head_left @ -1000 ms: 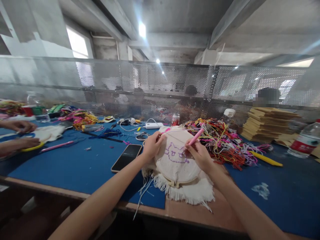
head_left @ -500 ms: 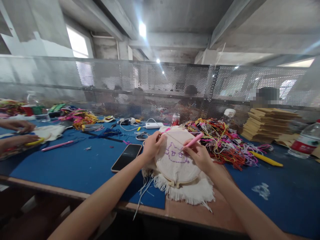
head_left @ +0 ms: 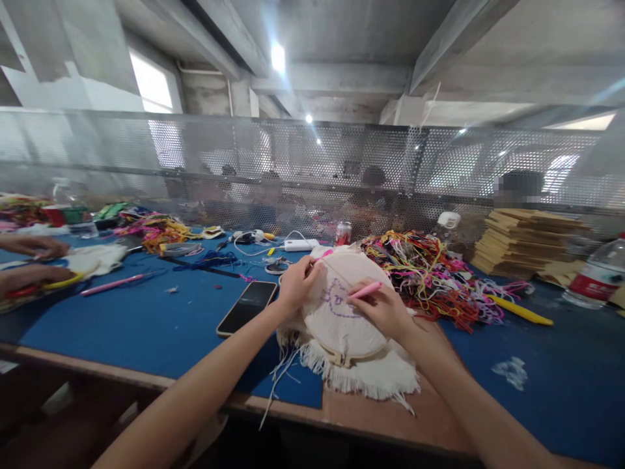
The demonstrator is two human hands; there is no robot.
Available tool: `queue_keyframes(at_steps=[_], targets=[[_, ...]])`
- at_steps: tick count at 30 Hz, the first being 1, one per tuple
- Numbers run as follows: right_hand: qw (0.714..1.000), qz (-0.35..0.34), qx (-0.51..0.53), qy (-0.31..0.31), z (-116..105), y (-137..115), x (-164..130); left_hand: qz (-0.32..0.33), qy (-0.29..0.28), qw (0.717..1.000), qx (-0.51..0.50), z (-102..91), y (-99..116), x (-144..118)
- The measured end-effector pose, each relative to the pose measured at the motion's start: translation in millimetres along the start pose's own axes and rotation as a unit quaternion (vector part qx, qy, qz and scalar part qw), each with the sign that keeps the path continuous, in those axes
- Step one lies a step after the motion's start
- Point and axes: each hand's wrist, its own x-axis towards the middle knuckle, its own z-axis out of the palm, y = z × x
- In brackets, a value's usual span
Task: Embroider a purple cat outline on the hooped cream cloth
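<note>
The right hand (head_left: 381, 305), pinching a pink pen-shaped tool (head_left: 365, 290), has slid left and tipped it flatter, now hiding the right side of the purple cat outline (head_left: 338, 301). The left hand (head_left: 295, 285) clamps the left edge of the hooped cloth (head_left: 344, 333), near the table's edge. Far off stands 1 soda can (head_left: 343, 233), contents hidden.

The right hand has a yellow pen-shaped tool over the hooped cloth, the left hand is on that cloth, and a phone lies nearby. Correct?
Not quite: the pen-shaped tool in the right hand is pink, not yellow, as the head view shows. The left hand is on the hooped cloth, and the phone lies nearby.
</note>
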Motion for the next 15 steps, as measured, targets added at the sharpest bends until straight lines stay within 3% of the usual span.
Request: queue_keyframes(at_steps=[3, 8, 15], targets=[[1.0, -0.01, -0.026, 0.001, -0.3, 0.0, -0.5, -0.001, 0.001, 1.0, -0.002, 0.3, -0.3, -0.1], [0.997, 0.067, 0.046, -0.006, -4.7, 0.3, 2.2, 0.005, 0.0, 1.0, -0.01, 2.4, -3.0, -0.6], [0.978, 0.096, 0.173, 0.072, -3.5, -0.9, 2.8, 0.011, 0.004, 1.0, -0.019, 4.0, -3.5, -0.3]])
